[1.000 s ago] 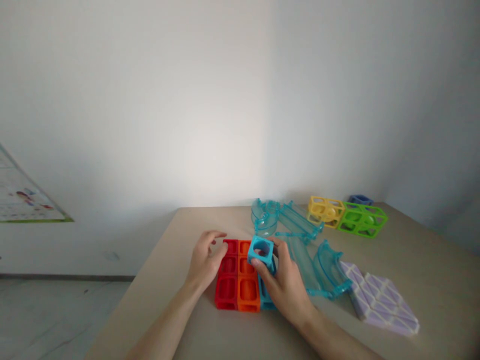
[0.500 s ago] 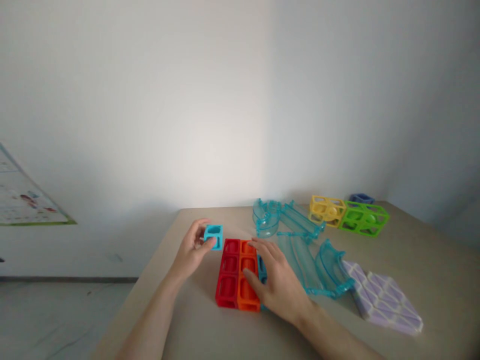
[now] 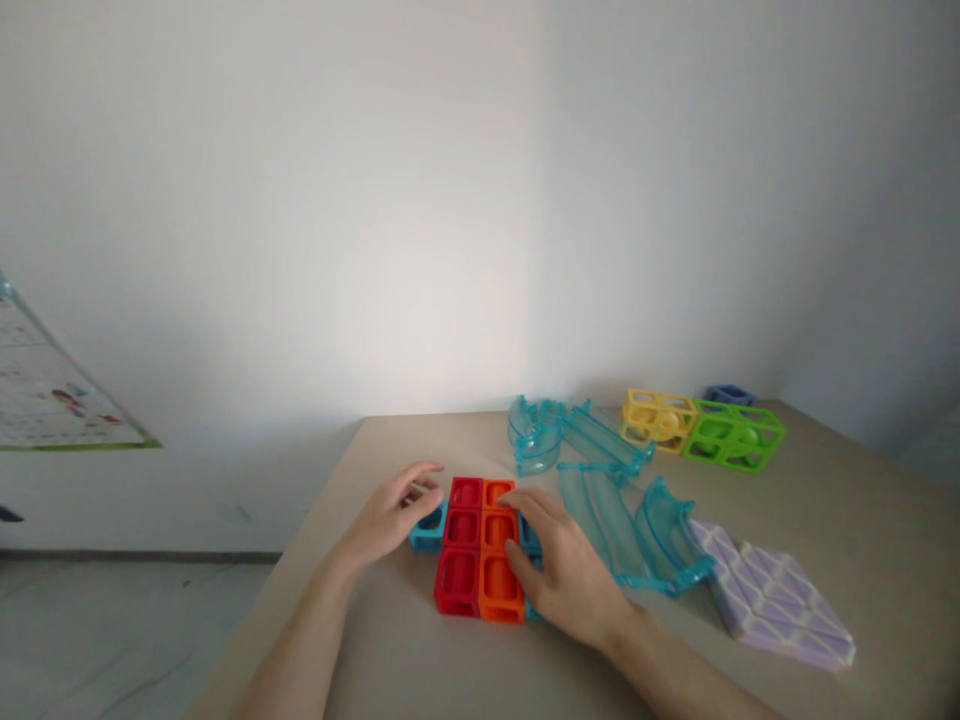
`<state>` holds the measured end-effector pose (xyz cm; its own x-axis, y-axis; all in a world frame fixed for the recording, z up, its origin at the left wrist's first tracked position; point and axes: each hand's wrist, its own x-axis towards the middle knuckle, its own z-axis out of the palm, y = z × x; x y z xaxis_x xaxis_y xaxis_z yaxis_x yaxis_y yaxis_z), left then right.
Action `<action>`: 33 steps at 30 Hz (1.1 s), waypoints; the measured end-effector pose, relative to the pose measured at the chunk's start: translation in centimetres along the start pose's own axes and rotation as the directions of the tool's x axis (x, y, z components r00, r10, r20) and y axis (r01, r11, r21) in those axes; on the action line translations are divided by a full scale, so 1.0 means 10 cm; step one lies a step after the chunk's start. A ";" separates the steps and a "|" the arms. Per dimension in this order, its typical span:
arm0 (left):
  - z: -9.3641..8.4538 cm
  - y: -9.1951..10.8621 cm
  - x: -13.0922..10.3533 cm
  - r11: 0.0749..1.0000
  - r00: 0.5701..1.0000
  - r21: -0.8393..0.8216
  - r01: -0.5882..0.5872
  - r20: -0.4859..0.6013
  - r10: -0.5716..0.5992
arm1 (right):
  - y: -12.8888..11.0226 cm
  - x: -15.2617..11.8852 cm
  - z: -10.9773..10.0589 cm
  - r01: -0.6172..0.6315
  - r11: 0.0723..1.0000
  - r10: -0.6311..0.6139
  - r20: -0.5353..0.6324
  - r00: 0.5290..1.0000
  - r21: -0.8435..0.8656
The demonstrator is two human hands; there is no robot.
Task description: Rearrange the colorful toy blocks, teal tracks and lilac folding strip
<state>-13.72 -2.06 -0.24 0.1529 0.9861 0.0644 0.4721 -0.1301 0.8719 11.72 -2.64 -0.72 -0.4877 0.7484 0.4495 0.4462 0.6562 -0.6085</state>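
Red cube blocks (image 3: pixel 459 575) and orange cube blocks (image 3: pixel 500 578) stand side by side in two joined columns on the table. Blue cube blocks (image 3: pixel 530 535) sit along the orange column's right side, partly covered by my right hand (image 3: pixel 566 570). That hand curves over the right side of the group, its thumb and fingertips touching the orange blocks. A light blue cube block (image 3: pixel 426 532) lies against the left side of the red column. Just above and beside it is my left hand (image 3: pixel 388 512), thumb and forefinger apart, with nothing between them.
Clear teal track pieces (image 3: pixel 600 510) lie to the right and behind. Purple triangular tiles (image 3: pixel 780 605) are at the right. Yellow (image 3: pixel 660 420) and green (image 3: pixel 733 435) block frames stand far back, near a dark blue piece (image 3: pixel 729 395). A wall (image 3: pixel 450 200) rises behind the table.
My left hand has lowered the light blue cube from the air to beside the red blocks and let go of it. My right hand has hardly moved.
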 end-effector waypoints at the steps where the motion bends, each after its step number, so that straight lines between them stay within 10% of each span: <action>1: 0.04 0.01 0.02 0.998 0.999 0.057 -0.026 -0.028 0.027 | -0.01 -0.01 0.00 0.008 1.000 -0.008 0.018 1.000 -0.007; 6: 0.18 0.08 0.04 0.951 0.975 0.216 -0.221 0.039 0.218 | -0.03 -0.03 0.00 0.023 0.999 -0.020 0.104 0.994 -0.028; 16: 0.25 0.18 0.03 0.832 0.967 0.508 -0.224 0.007 0.256 | -0.06 -0.01 -0.01 0.025 0.999 -0.018 0.134 0.991 -0.046; 33: 0.31 0.15 0.03 0.843 0.889 0.424 -0.332 -0.158 0.429 | -0.09 0.00 -0.02 0.016 1.000 -0.013 0.135 0.991 -0.019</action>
<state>-10.23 -2.33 -0.42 0.2018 0.8373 0.5081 0.7149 -0.4806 0.5080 11.43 -3.20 -0.06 -0.5903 0.7198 0.3653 0.4526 0.6699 -0.5886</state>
